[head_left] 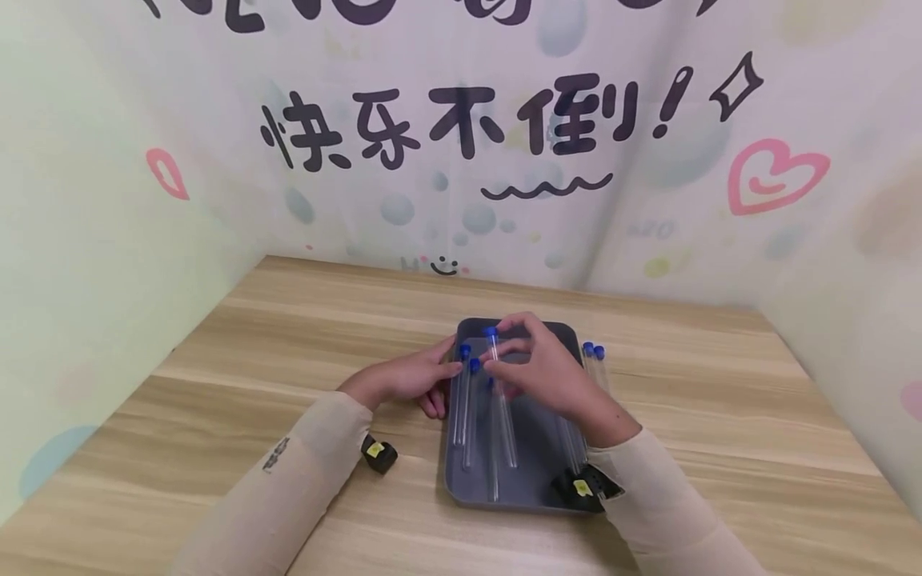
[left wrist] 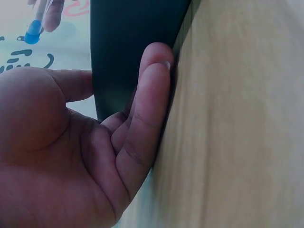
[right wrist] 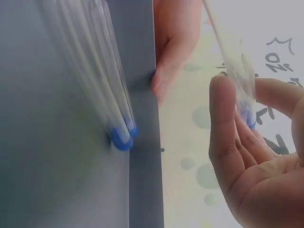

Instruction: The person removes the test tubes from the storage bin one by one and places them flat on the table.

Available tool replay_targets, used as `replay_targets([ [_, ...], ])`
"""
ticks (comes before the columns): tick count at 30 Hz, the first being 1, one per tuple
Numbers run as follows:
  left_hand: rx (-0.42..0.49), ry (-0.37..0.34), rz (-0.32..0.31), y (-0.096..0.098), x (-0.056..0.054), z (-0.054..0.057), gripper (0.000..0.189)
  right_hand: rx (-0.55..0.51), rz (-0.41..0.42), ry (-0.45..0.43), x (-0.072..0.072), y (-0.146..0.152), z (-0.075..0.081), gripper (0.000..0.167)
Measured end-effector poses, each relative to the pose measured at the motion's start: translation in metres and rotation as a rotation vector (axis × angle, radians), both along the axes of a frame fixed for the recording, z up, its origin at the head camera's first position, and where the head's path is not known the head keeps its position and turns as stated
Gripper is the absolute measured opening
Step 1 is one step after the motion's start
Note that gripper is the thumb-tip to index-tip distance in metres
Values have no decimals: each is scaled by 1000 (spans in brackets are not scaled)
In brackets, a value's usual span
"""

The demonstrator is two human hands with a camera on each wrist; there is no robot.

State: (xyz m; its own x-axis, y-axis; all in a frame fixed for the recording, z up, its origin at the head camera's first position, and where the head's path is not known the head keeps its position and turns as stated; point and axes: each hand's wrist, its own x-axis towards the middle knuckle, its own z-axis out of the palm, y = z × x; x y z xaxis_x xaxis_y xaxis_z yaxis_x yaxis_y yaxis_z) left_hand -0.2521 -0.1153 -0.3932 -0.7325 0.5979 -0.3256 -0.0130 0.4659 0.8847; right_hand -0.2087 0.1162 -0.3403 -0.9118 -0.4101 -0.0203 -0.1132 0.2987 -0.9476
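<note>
The tube pinched near its cap by the right hand may be dropped against tubes just left of it if the pinch slips, the tray being gripped by the left hand.

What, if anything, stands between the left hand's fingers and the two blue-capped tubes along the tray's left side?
The left wall of the tray does: the left hand has its fingers against the outside, while the two tubes lie inside. From above, nothing visible blocks them.
</note>
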Motion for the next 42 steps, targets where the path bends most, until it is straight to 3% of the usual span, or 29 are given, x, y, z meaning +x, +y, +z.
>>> replay_targets([
  [10,-17,4,23,3,-1,-3,64,31,-52,13,5,21,4,58],
  [19,-16,9,27,2,0,-1,65,-43,-95,24,13,37,15,72],
  [26,-14,7,26,2,1,0,65,-108,-127,-5,18,53,18,67],
  [31,-13,15,16,3,0,-1,64,-92,-162,12,20,73,16,64],
  [42,-15,21,12,4,1,0,65,-93,-153,10,18,104,7,48],
])
